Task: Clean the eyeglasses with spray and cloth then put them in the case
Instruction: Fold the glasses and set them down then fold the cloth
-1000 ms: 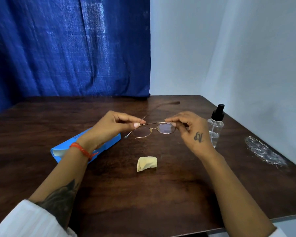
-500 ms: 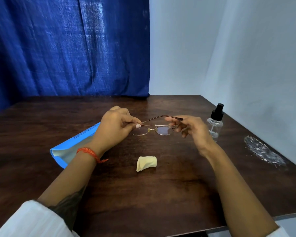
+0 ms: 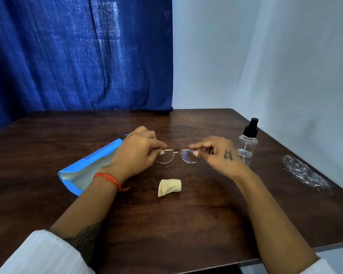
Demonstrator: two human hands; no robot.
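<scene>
Both forearms are bare from the wrist back to near the elbow, where white sleeves (image 3: 46, 252) are pushed up; the cuff at the lower left of the frame shows faint ribbed striping, and only a corner of the other shows at the lower right. The left hand (image 3: 136, 155) has an orange-red thread bracelet (image 3: 109, 179) wound several times round the wrist, a loose end trailing. A dark tattoo (image 3: 85, 240) covers the left forearm beside the cuff. The right hand (image 3: 220, 155) bears a small dark tattoo (image 3: 228, 154) on its back. The fingernails are pale.
</scene>
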